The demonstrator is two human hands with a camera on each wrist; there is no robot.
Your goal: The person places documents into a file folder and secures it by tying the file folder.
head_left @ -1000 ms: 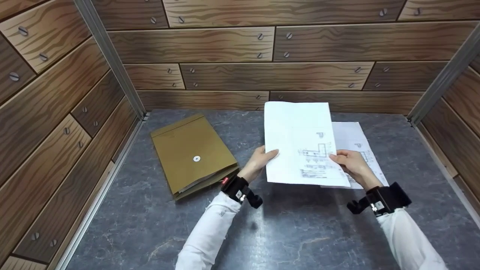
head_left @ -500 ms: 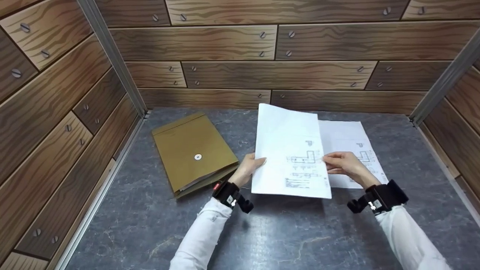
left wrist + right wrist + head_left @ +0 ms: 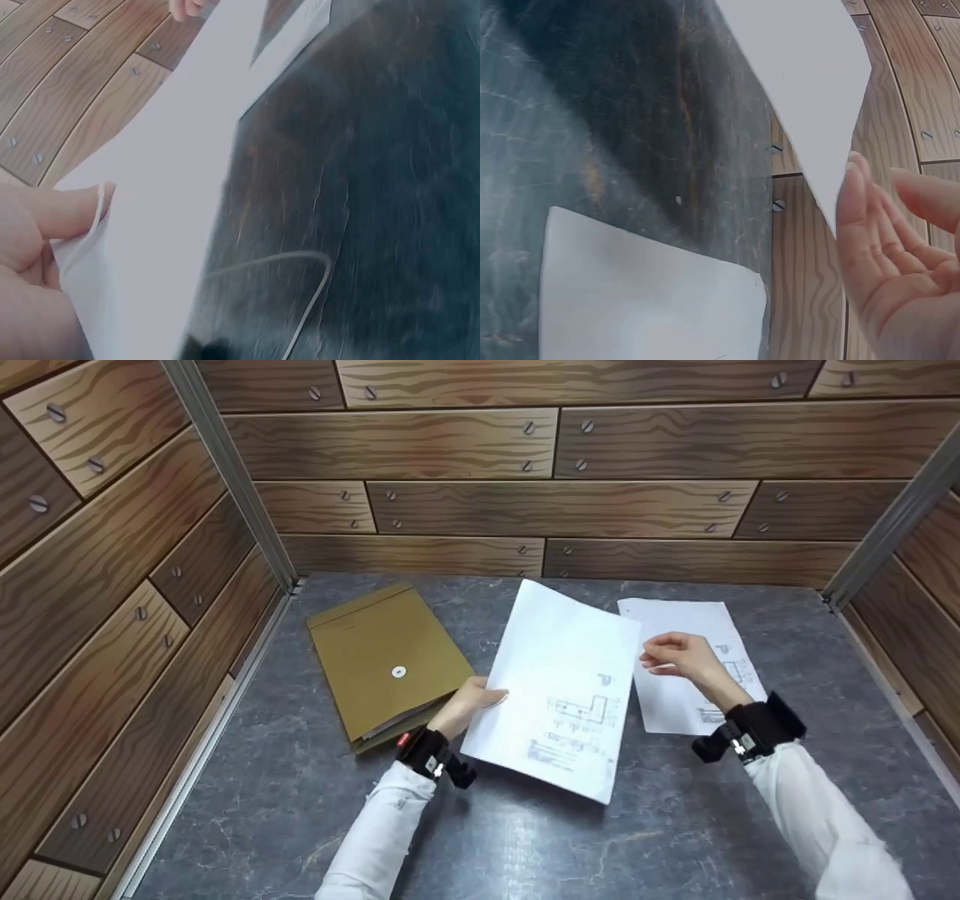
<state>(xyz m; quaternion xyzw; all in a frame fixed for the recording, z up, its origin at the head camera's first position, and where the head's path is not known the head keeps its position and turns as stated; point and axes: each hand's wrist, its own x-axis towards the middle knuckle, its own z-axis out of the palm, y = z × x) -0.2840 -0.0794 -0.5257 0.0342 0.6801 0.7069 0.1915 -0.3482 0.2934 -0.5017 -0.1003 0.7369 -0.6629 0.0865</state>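
Observation:
My left hand (image 3: 466, 703) pinches a white sheet of paper (image 3: 559, 660) by its left edge, thumb on top. The sheet is tilted over the grey table, its lower half printed with a line drawing. In the left wrist view, a thin pale line (image 3: 96, 221) curves over the paper beside the thumb (image 3: 75, 210). Just off the sheet's right edge is my right hand (image 3: 684, 658), fingers loosely bent, thumb apart from them, holding nothing. Beneath it a second printed sheet (image 3: 675, 709) lies on the table, partly covered by that hand.
A brown document envelope (image 3: 375, 652) with a white round button lies at the left, papers showing in its lower opening. Wood-patterned walls (image 3: 465, 506) enclose the grey marbled table (image 3: 285, 825) at the back and sides.
My left hand has drawn the sheet left and toward me, turning it clockwise. My right hand has let go of its right edge, and more of the second sheet shows.

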